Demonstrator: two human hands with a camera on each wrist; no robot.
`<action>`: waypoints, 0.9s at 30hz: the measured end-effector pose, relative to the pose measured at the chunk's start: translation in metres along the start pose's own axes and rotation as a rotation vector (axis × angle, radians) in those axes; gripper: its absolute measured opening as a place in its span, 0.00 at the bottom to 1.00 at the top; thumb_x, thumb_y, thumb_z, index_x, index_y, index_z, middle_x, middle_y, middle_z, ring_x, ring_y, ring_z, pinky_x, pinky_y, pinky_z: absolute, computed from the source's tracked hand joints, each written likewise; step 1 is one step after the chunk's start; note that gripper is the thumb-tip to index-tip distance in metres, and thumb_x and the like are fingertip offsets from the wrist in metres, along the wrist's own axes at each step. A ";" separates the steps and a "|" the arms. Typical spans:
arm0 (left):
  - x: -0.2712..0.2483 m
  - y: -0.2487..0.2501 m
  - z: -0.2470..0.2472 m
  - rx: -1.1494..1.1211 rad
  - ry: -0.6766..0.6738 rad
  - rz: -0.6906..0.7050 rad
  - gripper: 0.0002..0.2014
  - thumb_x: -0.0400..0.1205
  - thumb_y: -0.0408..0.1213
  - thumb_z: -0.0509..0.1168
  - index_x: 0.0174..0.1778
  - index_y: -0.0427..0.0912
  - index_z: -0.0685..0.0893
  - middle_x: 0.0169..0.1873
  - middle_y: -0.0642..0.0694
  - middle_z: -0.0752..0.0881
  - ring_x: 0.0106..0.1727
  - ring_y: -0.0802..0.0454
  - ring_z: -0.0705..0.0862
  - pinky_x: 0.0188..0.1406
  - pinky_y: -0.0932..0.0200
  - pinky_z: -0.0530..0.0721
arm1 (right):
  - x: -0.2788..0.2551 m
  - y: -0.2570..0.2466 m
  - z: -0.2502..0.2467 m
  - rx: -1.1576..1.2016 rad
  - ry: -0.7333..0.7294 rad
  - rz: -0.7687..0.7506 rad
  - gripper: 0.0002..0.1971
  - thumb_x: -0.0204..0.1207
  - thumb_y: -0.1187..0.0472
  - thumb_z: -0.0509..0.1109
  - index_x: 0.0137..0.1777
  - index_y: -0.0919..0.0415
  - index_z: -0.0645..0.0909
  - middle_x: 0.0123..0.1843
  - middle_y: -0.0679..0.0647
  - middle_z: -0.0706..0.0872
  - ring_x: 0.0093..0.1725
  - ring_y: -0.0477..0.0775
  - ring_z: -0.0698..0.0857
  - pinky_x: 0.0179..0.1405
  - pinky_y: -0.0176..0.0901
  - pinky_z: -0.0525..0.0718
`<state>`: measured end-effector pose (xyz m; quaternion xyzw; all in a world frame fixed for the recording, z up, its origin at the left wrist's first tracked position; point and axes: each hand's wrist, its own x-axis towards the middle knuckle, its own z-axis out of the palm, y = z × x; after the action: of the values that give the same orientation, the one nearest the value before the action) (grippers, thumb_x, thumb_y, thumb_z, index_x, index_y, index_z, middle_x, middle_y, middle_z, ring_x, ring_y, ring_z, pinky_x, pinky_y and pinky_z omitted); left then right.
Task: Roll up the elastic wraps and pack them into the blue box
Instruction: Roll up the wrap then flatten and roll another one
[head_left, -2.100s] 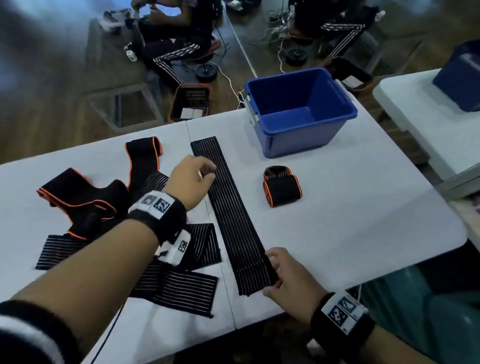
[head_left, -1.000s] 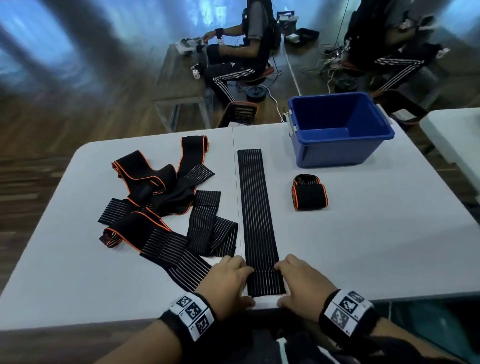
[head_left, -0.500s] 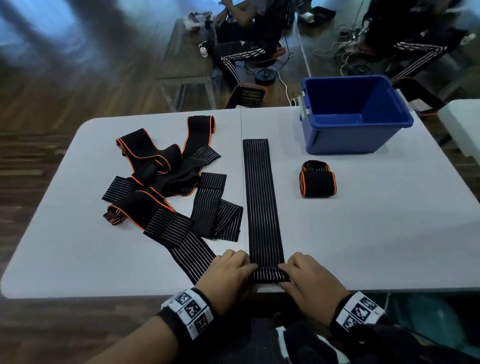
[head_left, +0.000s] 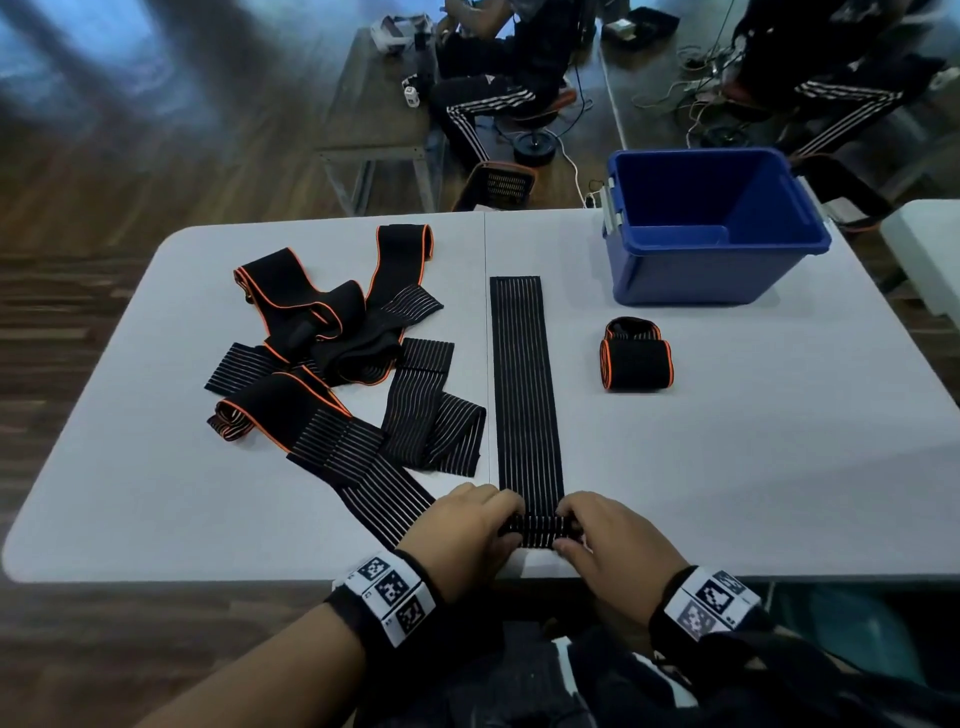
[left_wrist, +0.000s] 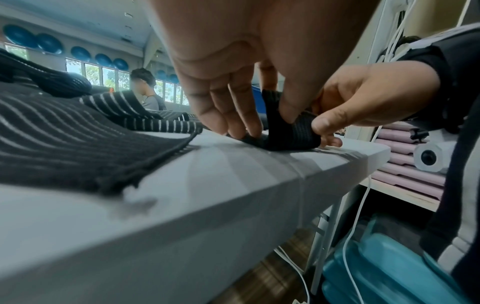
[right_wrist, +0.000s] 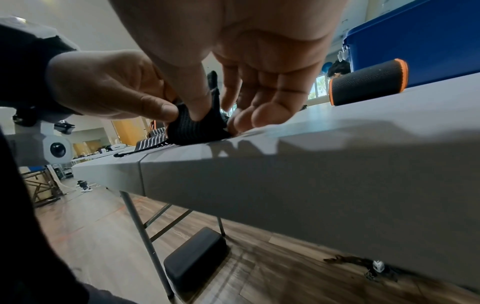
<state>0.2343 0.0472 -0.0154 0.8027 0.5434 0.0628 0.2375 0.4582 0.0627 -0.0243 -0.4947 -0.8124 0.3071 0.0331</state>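
Observation:
A long black striped elastic wrap lies flat down the middle of the white table. Its near end is turned over into a small roll at the table's front edge. My left hand pinches the roll's left side and my right hand pinches its right side, thumbs behind, fingers on top. A finished roll with orange edges lies right of the strip. The blue box stands open at the far right.
A heap of loose black wraps, some orange-edged, some striped, covers the table's left half; one striped wrap runs up to my left hand. People sit beyond the table. A second white table is at the right.
My left hand came back from the strip's far part to its near end beside the right hand. Both hands have begun turning the near end into a small roll.

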 end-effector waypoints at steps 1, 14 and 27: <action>0.001 0.001 0.000 -0.004 -0.011 -0.004 0.15 0.85 0.47 0.63 0.66 0.47 0.79 0.56 0.48 0.85 0.58 0.48 0.79 0.60 0.54 0.77 | 0.000 0.000 0.000 0.003 0.007 -0.007 0.14 0.83 0.49 0.65 0.65 0.50 0.75 0.58 0.43 0.79 0.53 0.43 0.76 0.50 0.33 0.70; 0.013 -0.003 0.006 -0.039 0.048 -0.053 0.14 0.85 0.46 0.63 0.66 0.50 0.79 0.59 0.50 0.81 0.58 0.50 0.79 0.60 0.54 0.79 | 0.017 -0.003 -0.007 0.020 0.011 -0.040 0.14 0.83 0.54 0.64 0.67 0.44 0.73 0.52 0.47 0.84 0.50 0.52 0.83 0.51 0.44 0.81; 0.030 -0.005 0.013 -0.026 0.011 -0.046 0.07 0.85 0.38 0.64 0.48 0.41 0.86 0.53 0.46 0.82 0.53 0.47 0.82 0.56 0.49 0.83 | 0.026 -0.010 -0.007 -0.103 0.058 -0.035 0.01 0.80 0.59 0.68 0.48 0.53 0.81 0.58 0.49 0.77 0.55 0.53 0.76 0.52 0.49 0.82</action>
<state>0.2473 0.0719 -0.0341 0.7864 0.5622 0.0687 0.2465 0.4398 0.0843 -0.0201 -0.4902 -0.8342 0.2499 0.0366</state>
